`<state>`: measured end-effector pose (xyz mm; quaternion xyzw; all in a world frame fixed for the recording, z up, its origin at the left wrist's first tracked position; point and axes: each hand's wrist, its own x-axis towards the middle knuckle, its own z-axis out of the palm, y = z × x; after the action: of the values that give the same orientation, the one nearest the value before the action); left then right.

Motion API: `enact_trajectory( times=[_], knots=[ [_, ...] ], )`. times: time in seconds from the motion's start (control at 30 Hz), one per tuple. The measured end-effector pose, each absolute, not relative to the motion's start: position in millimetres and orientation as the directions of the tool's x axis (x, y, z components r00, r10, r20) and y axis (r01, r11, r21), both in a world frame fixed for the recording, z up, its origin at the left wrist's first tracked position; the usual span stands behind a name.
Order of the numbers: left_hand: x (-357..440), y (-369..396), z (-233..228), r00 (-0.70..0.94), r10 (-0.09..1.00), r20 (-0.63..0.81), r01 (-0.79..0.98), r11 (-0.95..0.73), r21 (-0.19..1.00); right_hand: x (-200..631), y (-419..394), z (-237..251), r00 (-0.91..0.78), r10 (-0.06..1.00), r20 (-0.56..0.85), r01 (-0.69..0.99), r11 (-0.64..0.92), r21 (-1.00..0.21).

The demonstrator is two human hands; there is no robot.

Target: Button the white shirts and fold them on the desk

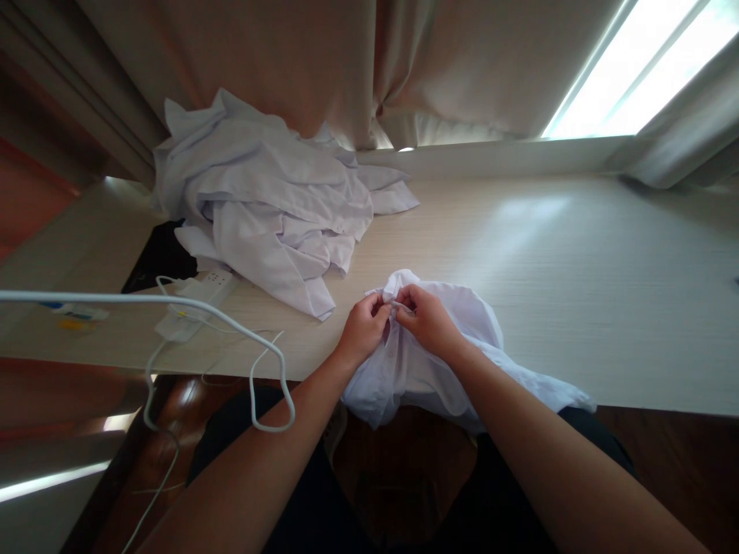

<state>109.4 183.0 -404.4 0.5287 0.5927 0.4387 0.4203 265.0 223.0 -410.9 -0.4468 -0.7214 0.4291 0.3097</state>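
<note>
Pinching white garment (427,362) at counter (577,292) edge: left hand (363,327) and right hand (430,319) fingers (404,300) pressed together on 1 fold, cloth draping below.

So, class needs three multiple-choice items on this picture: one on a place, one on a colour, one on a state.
1. Where does the heap of garments lie?
A. far left of the table
B. on the floor
C. on the windowsill

2. What colour is the garment being handled?
A. black
B. white
C. red

3. How are the left hand and right hand placed?
A. both flat on the table
B. both pinching the garment
C. one lifting the power strip

Answers: 1 A, the heap sits left near the curtain; 2 B, the cloth is white; 3 B, fingers of both close on one fold.
</note>
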Motion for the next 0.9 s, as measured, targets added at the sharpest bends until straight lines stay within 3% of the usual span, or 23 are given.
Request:
enact_trajectory(
  times=[0.43,0.9],
  knots=[
    [111.8,177.8,-402.9,-0.036,0.999,0.037,0.396,-0.020,0.918,266.0,223.9,-410.2,-0.411,0.909,0.063,0.418,0.249,-0.874],
    [113.7,178.6,-404.8,-0.039,0.998,0.043,0.393,-0.024,0.919,266.8,227.2,-415.1,-0.397,0.917,0.038,0.384,0.203,-0.900]
  ],
)
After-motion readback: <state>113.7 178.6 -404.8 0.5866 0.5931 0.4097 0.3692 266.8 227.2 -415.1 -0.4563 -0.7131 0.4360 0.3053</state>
